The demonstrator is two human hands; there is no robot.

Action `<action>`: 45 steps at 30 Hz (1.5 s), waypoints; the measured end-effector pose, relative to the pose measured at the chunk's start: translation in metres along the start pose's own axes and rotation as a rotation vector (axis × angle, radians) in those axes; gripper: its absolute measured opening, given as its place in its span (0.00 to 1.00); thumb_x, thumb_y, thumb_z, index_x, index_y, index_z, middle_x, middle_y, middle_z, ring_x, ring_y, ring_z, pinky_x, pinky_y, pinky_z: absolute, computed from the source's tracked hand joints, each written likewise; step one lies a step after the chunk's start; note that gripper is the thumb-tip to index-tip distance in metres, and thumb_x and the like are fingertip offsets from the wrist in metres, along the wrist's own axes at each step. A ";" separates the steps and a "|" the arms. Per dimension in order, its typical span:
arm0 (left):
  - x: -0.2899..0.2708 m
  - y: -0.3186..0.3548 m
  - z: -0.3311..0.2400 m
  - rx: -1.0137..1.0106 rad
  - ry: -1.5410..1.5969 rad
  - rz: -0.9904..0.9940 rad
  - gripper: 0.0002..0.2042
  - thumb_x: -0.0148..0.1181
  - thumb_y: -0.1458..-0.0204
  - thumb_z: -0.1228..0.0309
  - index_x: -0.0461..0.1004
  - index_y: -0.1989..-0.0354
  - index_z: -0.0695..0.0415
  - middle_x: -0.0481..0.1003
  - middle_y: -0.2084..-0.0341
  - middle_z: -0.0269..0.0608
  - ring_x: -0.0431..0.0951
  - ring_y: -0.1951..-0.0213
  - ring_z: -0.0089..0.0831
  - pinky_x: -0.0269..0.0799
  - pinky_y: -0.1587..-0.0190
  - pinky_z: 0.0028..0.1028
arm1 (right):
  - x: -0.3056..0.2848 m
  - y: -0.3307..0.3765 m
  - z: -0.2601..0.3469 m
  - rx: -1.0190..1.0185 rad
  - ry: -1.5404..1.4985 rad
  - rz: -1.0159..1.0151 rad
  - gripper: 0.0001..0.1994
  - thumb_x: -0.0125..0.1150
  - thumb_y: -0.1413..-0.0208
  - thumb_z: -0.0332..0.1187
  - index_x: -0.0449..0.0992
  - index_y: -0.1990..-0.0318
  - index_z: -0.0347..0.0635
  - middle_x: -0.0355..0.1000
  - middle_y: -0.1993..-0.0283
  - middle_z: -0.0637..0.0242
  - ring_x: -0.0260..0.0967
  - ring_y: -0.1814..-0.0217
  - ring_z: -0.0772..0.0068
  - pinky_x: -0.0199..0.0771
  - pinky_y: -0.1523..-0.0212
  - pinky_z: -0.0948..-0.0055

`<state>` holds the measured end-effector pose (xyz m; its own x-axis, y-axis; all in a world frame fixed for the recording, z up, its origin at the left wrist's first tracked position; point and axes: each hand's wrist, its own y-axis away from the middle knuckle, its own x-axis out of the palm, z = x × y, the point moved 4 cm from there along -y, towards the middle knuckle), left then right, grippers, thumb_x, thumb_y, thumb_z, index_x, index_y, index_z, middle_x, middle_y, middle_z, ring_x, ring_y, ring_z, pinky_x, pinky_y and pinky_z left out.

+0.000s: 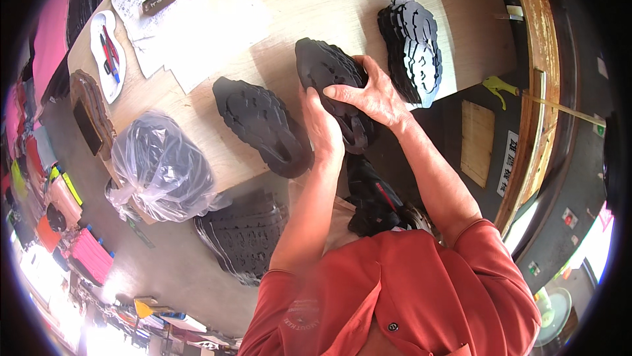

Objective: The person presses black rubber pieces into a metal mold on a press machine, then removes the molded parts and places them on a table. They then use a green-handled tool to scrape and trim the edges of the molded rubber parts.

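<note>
Both hands hold a stack of black shoe-sole pieces [326, 66] at the near edge of the pale wooden table [296, 7]. My left hand [321, 122] is pressed along its near left side. My right hand [374, 96] wraps the right side, its thumb lying across the top piece. Left of my hands, another black sole stack [257, 122] rests on the table, slightly fanned. A third sole stack [413, 46] stands to the right, shining in the light.
A clear plastic bag [161, 165] with dark contents sits at the table's left corner. Beyond it lie a white sole-shaped piece [103, 59] with pens, papers [178, 46] and a dark block [158, 1]. Below the table are black cut sheets [237, 237]. A wooden frame [536, 86] stands right.
</note>
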<state>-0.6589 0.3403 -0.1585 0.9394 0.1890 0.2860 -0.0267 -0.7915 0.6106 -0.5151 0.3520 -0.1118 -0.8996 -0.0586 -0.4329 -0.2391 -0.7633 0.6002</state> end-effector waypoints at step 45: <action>-0.050 0.119 0.013 -0.403 0.237 0.589 0.50 0.79 0.57 0.45 0.68 0.30 0.65 0.77 0.38 0.50 0.78 0.39 0.49 0.75 0.34 0.46 | -0.158 0.108 0.002 -0.680 0.175 -0.248 0.19 0.65 0.33 0.41 0.81 0.42 0.38 0.80 0.44 0.56 0.77 0.38 0.59 0.73 0.36 0.61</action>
<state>-0.7040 0.2293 -0.1101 0.6334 -0.0442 0.7726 -0.6684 -0.5343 0.5174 -0.3993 0.2803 0.0225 -0.7634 0.1091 -0.6366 -0.0978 -0.9938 -0.0530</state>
